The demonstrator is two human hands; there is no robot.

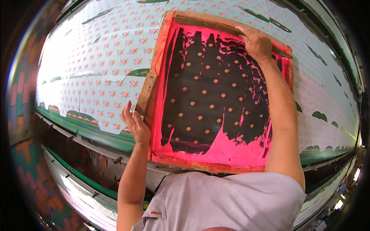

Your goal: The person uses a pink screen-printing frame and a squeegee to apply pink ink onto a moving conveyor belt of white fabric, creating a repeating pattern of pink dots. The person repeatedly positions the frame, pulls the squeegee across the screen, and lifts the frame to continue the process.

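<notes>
A screen printing frame of wood lies in front of me. Its dark mesh carries rows of pale dots. Bright pink ink pools along the near end and streaks the far and right parts. My right hand reaches across the mesh, its fingers closed over the frame's far wooden side. Beside the frame's left side is my left hand, thumb and fingers apart. Whether it touches the wood I cannot tell. A short wooden strip runs along that side, just above the hand.
Pale blue sheets with small flower prints cover a long green table, which shows through curved gaps. Metal rails with stubs run along the near edge. A second table with light sheets stands behind me; brick paving lies left.
</notes>
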